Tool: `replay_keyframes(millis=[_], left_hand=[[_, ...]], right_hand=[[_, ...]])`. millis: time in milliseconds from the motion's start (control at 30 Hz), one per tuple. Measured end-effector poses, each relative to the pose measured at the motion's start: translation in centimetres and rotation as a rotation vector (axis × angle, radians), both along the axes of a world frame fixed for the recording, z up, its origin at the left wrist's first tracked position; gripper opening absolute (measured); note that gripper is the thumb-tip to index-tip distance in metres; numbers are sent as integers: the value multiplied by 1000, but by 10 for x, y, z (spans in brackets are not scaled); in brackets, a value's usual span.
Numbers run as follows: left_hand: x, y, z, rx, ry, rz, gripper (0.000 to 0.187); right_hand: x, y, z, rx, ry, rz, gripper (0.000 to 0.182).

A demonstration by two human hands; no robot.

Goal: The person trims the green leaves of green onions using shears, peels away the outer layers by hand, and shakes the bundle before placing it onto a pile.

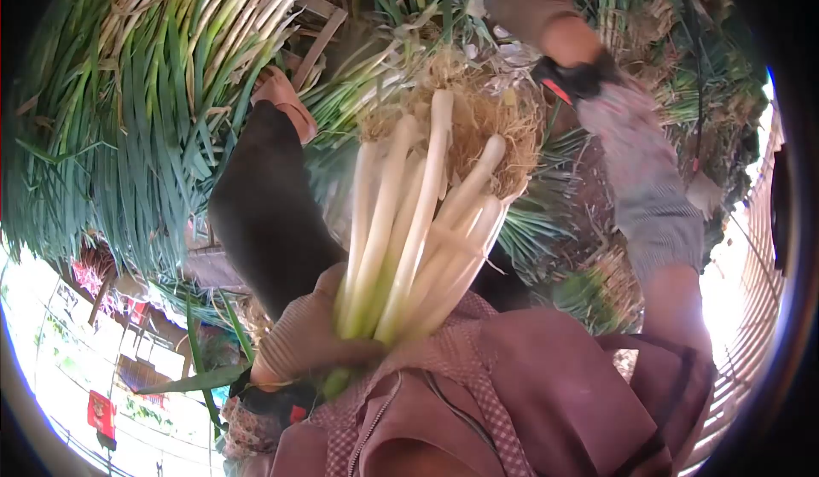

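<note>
My left hand [311,336], in a light knitted glove, is wrapped round a bunch of green onions [409,221] near my lap. Their thick white stalks point up and away from me, and the brown hairy roots [495,127] fan out at the top. The green ends are mostly hidden under the hand and against my clothes. My right hand [525,3], also gloved, is stretched out to the upper right, above the piled onions and apart from the bunch. Motion smears its fingers.
A big heap of green onions [128,119] fills the left side, with more piles [665,33] at the upper right. My dark-trousered leg [269,208] and foot stick out at centre left. A wooden piece [320,46] lies beyond the foot. A red tag [101,413] hangs at the lower left.
</note>
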State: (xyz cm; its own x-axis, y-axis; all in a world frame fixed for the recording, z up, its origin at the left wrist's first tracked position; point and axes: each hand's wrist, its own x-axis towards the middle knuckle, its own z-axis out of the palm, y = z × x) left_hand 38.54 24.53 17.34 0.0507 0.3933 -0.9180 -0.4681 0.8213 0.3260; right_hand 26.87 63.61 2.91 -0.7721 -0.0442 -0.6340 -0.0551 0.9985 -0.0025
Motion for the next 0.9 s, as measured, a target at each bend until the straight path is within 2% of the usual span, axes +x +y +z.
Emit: replay_keyframes(millis=[33, 100, 200, 267, 333, 400, 433, 500, 533, 600, 633, 733, 800, 867, 900], left_hand=[[1, 0, -2, -10, -2, 10, 111], [4, 3, 2, -25, -59, 52, 111], [-3, 2, 1, -35, -98, 117, 112], [-4, 1, 2, -20, -99, 167, 112], [-7, 0, 3, 10, -77, 161, 110], [-9, 0, 5, 50, -36, 108, 107], [-7, -3, 6, 61, -9, 54, 107], [-9, -4, 1, 80, 75, -36, 109], [-11, -2, 2, 45, 19, -8, 110], [-17, 6, 6, -16, -98, 46, 112], [-18, 7, 3, -3, -71, 29, 112], [-13, 3, 4, 11, -24, -30, 112], [-14, 4, 6, 19, -1, -77, 111], [-12, 0, 5, 42, 50, -113, 112], [-10, -1, 3, 52, 69, -131, 112]], right_hand=[[4, -11, 56, -13, -81, -34, 38], [36, -38, 100, -476, -232, -124, 43], [84, -79, 122, -470, -266, 367, 30], [111, -92, 114, -455, -117, 611, 22], [100, -76, 96, -227, -140, 397, 19], [78, -24, 61, 40, 21, 138, 21], [74, 7, 47, 192, 191, -16, 25], [60, -4, 74, -30, 135, -166, 31], [62, -16, 88, -144, 93, -246, 34], [80, -51, 95, -234, -28, 29, 38], [81, -64, 88, -277, -71, 175, 41], [82, -74, 24, -129, -347, 139, 45], [75, -36, 27, -132, -135, 143, 48], [60, -14, 30, -248, -134, 37, 50], [54, -12, 28, -373, -249, -79, 52]])
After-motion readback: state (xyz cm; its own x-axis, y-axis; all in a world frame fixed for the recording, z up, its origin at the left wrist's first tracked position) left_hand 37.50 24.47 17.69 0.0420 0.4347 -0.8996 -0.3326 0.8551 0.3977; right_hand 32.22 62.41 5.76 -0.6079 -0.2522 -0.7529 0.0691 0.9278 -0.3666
